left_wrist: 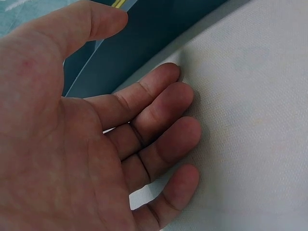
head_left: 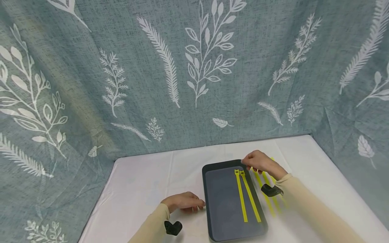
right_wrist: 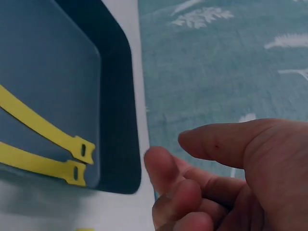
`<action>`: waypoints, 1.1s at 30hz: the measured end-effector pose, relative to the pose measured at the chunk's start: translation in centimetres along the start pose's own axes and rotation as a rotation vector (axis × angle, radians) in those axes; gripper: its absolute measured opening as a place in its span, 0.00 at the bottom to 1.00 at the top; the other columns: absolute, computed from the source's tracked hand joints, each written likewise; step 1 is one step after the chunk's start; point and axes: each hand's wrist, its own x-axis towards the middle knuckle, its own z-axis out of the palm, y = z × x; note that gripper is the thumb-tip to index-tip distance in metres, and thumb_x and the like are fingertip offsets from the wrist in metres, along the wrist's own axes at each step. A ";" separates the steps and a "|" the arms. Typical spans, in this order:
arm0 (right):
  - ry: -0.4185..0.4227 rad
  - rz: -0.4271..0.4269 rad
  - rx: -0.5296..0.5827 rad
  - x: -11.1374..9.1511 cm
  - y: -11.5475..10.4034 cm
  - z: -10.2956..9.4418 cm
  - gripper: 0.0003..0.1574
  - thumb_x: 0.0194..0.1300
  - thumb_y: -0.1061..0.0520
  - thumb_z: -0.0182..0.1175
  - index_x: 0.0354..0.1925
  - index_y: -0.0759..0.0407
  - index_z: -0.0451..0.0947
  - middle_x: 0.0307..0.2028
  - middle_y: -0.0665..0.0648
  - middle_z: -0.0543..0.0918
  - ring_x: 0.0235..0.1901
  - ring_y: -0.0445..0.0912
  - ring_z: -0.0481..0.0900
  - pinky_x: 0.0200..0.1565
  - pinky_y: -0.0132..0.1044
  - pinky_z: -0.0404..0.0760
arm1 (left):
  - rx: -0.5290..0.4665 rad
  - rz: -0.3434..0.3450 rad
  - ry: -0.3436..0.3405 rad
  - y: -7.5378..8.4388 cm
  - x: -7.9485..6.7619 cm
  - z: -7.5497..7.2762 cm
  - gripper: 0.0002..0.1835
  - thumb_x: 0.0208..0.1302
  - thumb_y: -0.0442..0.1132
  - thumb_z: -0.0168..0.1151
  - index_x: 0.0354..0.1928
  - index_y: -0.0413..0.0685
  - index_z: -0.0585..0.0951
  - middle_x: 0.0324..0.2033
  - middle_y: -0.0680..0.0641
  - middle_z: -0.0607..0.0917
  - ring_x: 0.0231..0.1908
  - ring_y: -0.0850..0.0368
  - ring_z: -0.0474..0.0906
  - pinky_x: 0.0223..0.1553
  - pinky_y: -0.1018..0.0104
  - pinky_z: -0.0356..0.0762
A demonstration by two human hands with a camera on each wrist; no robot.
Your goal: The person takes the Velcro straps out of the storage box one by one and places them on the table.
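A dark grey-blue tray (head_left: 223, 202) lies lengthwise on the white table. Two yellow hook-and-loop cable ties (head_left: 241, 199) rest side by side in its right half, slotted heads toward the far end. My right hand (head_left: 260, 161) hovers at the tray's far right corner, its fingers loosely bent. The right wrist view shows a gap between thumb (right_wrist: 216, 142) and forefinger, with nothing held. At the tray's left wall is my left hand (head_left: 184, 200), fingers slightly bent and holding nothing. In the left wrist view its thumb (left_wrist: 108, 21) overlaps the tray wall.
Several more yellow cable ties (head_left: 267, 197) lie on the table right of the tray, partly hidden under the right hand and forearm. A blue-green curtain (head_left: 182, 128) with white leaf prints hangs behind the table (head_left: 146, 182) and along its sides.
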 end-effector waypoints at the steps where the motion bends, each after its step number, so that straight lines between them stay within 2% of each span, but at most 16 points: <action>1: -0.007 -0.002 -0.016 0.1 -0.1 0.3 0.20 0.75 0.51 0.54 0.48 0.66 0.84 0.28 0.59 0.84 0.16 0.40 0.64 0.22 0.35 0.67 | 0.000 0.002 0.001 0.0 0.0 0.0 0.18 0.62 0.55 0.60 0.37 0.47 0.86 0.24 0.55 0.75 0.23 0.62 0.64 0.28 0.69 0.62; 6: -0.051 -0.023 -0.136 0.2 -0.5 1.5 0.19 0.74 0.51 0.55 0.42 0.63 0.87 0.28 0.60 0.86 0.13 0.39 0.60 0.20 0.33 0.65 | 0.002 0.001 -0.001 0.2 -0.1 -0.1 0.19 0.62 0.54 0.60 0.38 0.47 0.86 0.24 0.55 0.76 0.23 0.62 0.64 0.28 0.69 0.62; 10: -0.065 -0.028 -0.263 0.2 -0.9 2.6 0.19 0.72 0.50 0.58 0.33 0.60 0.88 0.25 0.59 0.87 0.12 0.39 0.56 0.19 0.31 0.61 | 0.000 0.004 -0.006 0.3 -0.2 0.0 0.18 0.63 0.54 0.60 0.37 0.46 0.86 0.24 0.56 0.76 0.23 0.62 0.64 0.28 0.69 0.62; 14: -0.040 -0.015 -0.378 0.2 -1.1 3.8 0.18 0.70 0.50 0.60 0.28 0.59 0.86 0.22 0.57 0.86 0.14 0.40 0.62 0.22 0.33 0.63 | -0.004 0.003 -0.010 0.2 -0.2 0.1 0.18 0.63 0.54 0.60 0.36 0.46 0.86 0.23 0.56 0.75 0.23 0.62 0.63 0.28 0.69 0.62; 18: 0.023 0.014 -0.494 0.1 -1.3 5.0 0.17 0.68 0.50 0.64 0.25 0.57 0.82 0.17 0.51 0.76 0.18 0.42 0.67 0.25 0.36 0.65 | -0.002 -0.002 -0.009 0.1 0.0 0.0 0.18 0.62 0.54 0.60 0.36 0.47 0.86 0.23 0.56 0.75 0.22 0.62 0.63 0.28 0.69 0.62; 21: 0.073 0.003 -0.558 0.1 -1.4 5.7 0.20 0.68 0.50 0.65 0.20 0.55 0.77 0.14 0.49 0.66 0.17 0.43 0.66 0.23 0.36 0.65 | -0.002 -0.003 -0.007 0.0 -0.1 -0.1 0.18 0.62 0.54 0.60 0.36 0.47 0.86 0.23 0.56 0.75 0.23 0.62 0.63 0.28 0.69 0.62; 24: 0.108 -0.024 -0.591 0.0 -1.5 6.2 0.20 0.67 0.52 0.65 0.20 0.55 0.75 0.14 0.49 0.63 0.16 0.43 0.65 0.22 0.37 0.64 | -0.006 -0.002 -0.007 0.0 -0.1 -0.1 0.18 0.63 0.54 0.60 0.36 0.47 0.86 0.23 0.56 0.75 0.22 0.62 0.63 0.28 0.69 0.62; 27: 0.117 -0.044 -0.632 0.0 -1.7 6.5 0.16 0.67 0.54 0.65 0.23 0.56 0.76 0.15 0.51 0.67 0.16 0.44 0.67 0.22 0.38 0.66 | -0.008 0.000 -0.007 0.1 -0.2 -0.2 0.18 0.63 0.54 0.60 0.37 0.46 0.86 0.23 0.55 0.75 0.23 0.61 0.63 0.28 0.69 0.62; 33: 0.112 -0.059 -0.691 0.2 -2.2 7.1 0.17 0.62 0.56 0.68 0.19 0.56 0.76 0.15 0.54 0.74 0.15 0.45 0.69 0.20 0.39 0.68 | -0.013 -0.003 -0.007 0.2 -0.3 -0.4 0.18 0.63 0.54 0.60 0.36 0.47 0.85 0.23 0.55 0.75 0.22 0.62 0.63 0.28 0.69 0.62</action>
